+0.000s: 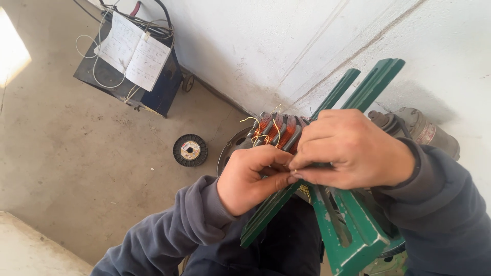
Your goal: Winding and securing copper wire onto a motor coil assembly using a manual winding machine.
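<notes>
Left hand (253, 176): fingers (273, 180) curled narrow, tips pressed against those of the right hand; what they pinch is too small to make out, possibly a fine wire.

Right hand (353, 148): fingers (312, 166) closed narrow, meeting the left fingertips at one point, knuckles up. Both wrists in grey sleeves (174, 235).

Copper coils (276, 130): just beyond the fingers, touching the right hand's far edge; several orange-brown windings side by side, separated by grey plates, with thin yellowish ties sticking out.

Green metal frame (353, 230): directly beneath the fingers, its bars crossing under both hands and running up toward the wall; paint chipped at the near corner.

Grey motor (424, 130): right of the fingers, behind the frame, against the wall.

Wire spool (190, 150): left of the fingers, well apart, flat on the concrete floor (76, 153).

Dark box with papers (134, 51): far left and beyond the fingers, cables draped over it.
</notes>
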